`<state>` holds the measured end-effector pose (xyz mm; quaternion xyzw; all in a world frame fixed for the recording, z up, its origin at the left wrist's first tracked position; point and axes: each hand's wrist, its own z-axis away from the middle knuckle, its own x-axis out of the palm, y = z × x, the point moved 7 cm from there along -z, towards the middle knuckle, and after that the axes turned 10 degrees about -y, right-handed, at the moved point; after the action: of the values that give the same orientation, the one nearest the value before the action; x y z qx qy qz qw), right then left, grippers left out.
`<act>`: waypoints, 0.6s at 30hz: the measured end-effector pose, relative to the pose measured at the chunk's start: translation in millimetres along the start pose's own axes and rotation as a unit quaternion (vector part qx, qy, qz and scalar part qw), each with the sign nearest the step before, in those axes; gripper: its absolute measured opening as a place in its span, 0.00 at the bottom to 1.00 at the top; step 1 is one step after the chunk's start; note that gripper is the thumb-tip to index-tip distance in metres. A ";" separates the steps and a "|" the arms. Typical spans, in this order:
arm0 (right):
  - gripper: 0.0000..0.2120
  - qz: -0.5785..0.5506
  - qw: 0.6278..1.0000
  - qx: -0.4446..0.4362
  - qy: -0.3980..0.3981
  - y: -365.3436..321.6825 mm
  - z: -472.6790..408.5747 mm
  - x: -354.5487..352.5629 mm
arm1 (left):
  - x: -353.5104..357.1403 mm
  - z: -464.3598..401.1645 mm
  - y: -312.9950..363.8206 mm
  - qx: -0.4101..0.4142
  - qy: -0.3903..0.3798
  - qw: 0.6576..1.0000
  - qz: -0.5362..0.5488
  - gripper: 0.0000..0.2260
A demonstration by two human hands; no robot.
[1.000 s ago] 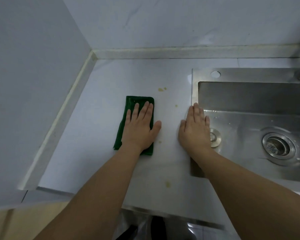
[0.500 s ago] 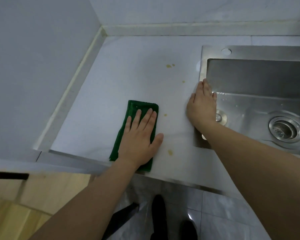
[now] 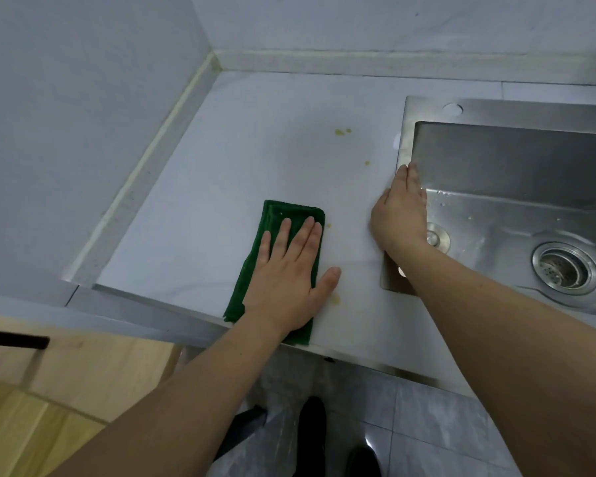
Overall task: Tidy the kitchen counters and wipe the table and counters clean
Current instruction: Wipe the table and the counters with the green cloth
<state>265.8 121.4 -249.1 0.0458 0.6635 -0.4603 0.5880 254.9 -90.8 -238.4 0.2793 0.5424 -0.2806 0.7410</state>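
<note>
Green cloth has been drawn back to the counter front edge. Left hand presses it, fingers straight, spread. Right hand rests flat on sink rim, fingers together.

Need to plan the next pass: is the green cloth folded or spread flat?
Folded. The green cloth is a narrow, thick-edged rectangle lying flat on the counter, pressed down by the left hand.

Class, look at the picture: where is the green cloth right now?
The green cloth lies flat on the counter near its front edge, pressed under the left hand, left of the sink.
</note>
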 end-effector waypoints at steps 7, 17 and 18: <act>0.26 0.015 1.000 -0.002 0.003 1.5 1.1 0.6 | -1.4 -3.5 -0.5 -0.005 -0.008 1.000 -0.003 0.34; 0.27 0.025 1.000 0.003 0.002 1.5 0.4 2.3 | -17.2 -53.1 0.6 0.002 -0.006 1.000 -0.004 0.34; 0.27 0.021 1.000 0.001 -0.002 0.5 -0.3 2.1 | -19.5 -60.0 0.2 0.001 -0.004 1.000 -0.004 0.34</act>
<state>265.2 120.9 -251.2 0.0597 0.6609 -0.4482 0.5989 211.2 -45.4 -235.0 0.2771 0.5400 -0.2852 0.7418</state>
